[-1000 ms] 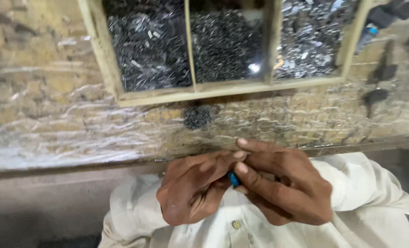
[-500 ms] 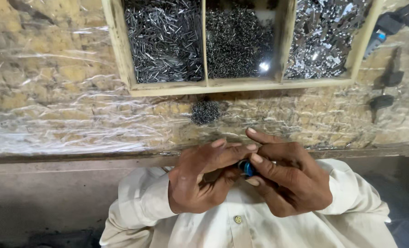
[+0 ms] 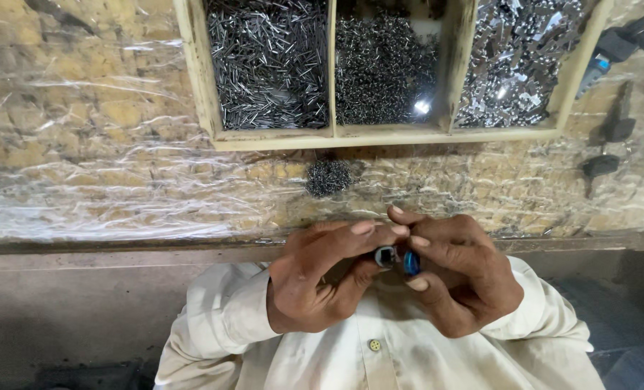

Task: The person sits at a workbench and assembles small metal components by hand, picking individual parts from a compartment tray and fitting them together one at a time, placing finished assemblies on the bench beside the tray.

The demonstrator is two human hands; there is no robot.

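1. Left hand (image 3: 314, 278) grip pinches a small grey cap (image 3: 385, 256) between thumb and forefinger.
2. Right hand (image 3: 455, 278) grip clasps a blue piece (image 3: 411, 263) — touching the cap, near the chest.
3. Far off on the tabletop (image 3: 119, 173): a wooden tray (image 3: 205, 101) of metal bits, a small pile (image 3: 329, 177) just near it.

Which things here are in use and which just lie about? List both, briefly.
In use:
- left hand and right hand, pinching together
- small blue-and-dark part held between their fingertips

Lying about:
- wooden tray with three compartments of small metal pieces
- little heap of metal bits on the plastic-covered bench
- dark parts at right
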